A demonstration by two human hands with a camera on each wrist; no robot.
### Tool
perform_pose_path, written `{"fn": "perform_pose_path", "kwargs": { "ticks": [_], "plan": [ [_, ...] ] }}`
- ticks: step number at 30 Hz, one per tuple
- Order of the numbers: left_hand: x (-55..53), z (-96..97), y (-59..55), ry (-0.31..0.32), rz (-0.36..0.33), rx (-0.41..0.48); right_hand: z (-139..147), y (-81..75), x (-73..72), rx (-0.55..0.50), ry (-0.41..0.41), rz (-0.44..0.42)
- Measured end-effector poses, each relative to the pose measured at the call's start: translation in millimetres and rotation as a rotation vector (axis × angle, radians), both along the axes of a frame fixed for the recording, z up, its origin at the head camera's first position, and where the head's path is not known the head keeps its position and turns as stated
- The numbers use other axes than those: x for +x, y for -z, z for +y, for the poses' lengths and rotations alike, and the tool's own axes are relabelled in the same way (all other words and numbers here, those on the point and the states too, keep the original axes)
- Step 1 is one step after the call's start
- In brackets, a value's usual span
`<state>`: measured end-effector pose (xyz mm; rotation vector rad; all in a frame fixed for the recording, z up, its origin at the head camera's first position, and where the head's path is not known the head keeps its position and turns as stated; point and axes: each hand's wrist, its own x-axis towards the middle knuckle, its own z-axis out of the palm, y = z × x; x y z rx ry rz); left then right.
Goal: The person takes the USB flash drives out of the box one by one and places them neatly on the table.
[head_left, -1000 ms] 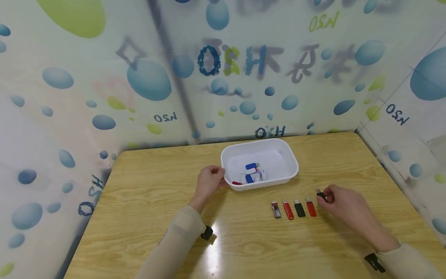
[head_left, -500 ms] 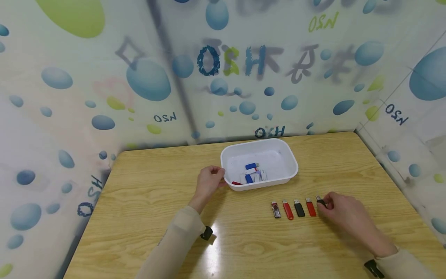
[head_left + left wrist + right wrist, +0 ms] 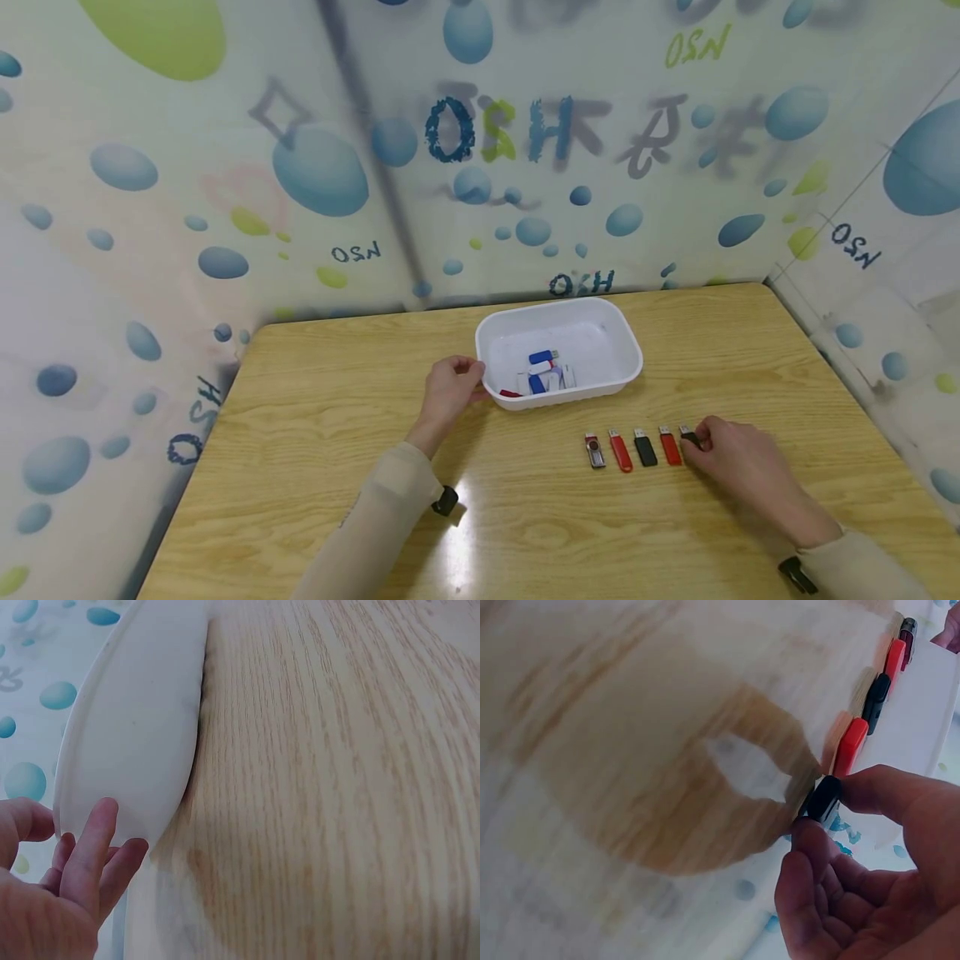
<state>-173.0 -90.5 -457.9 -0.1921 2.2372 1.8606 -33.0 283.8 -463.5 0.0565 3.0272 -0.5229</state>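
The tray [image 3: 600,350] is gripped by the left hand [image 3: 452,390]; at lower right, a black stick [image 3: 824,798] is pinched by the right hand [image 3: 738,454]. The adjacent red stick [image 3: 670,447] could be nudged on release.

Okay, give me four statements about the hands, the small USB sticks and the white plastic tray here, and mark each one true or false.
1. The left hand touches the white plastic tray at its rim. True.
2. The right hand pinches a red USB stick. False: it pinches a black USB stick.
3. In the head view, a silver-and-red USB stick lies leftmost of those on the light wooden table. True.
4. The tray is empty. False: a blue USB stick, among others, lies inside.
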Motion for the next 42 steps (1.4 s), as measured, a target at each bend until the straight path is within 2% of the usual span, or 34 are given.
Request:
{"fn": "perform_pose_path", "kwargs": {
  "ticks": [11, 16, 21, 26, 30, 33, 38, 42],
  "plan": [
    [0.3, 0.4, -1.3, -0.003, 0.003, -0.021, -0.5, 0.7, -3.3, 0.035, 0.005, -0.038],
    [0.9, -0.5, -2.8, -0.005, 0.006, -0.028, -2.0, 1.1, -3.7, 0.049, 0.005, -0.03],
    [1.3, -1.7, -3.6, -0.004, 0.005, -0.028, -3.1, 1.2, -3.7, 0.047, 0.008, -0.022],
    [0.6, -3.7, -3.1, -0.006, 0.001, -0.054, -2.3, -2.2, -4.5, 0.025, 0.011, -0.055],
    [-2.0, -5.2, -2.3, -0.018, 0.001, -0.084, 0.9, -12.6, -7.1, 0.004, 0.011, -0.051],
    [-3.6, -5.0, -3.4, -0.009, -0.003, -0.089, 1.6, -26.2, -12.7, -0.001, -0.002, 0.012],
    [-4.6, -4.5, -4.6, -0.01, -0.017, -0.094, -8.0, -53.7, -31.6, 0.005, -0.05, 0.132],
    [-4.2, -4.3, -3.9, -0.016, -0.02, -0.097, -23.7, -73.3, -49.0, 0.014, -0.092, 0.165]
  ]
}}
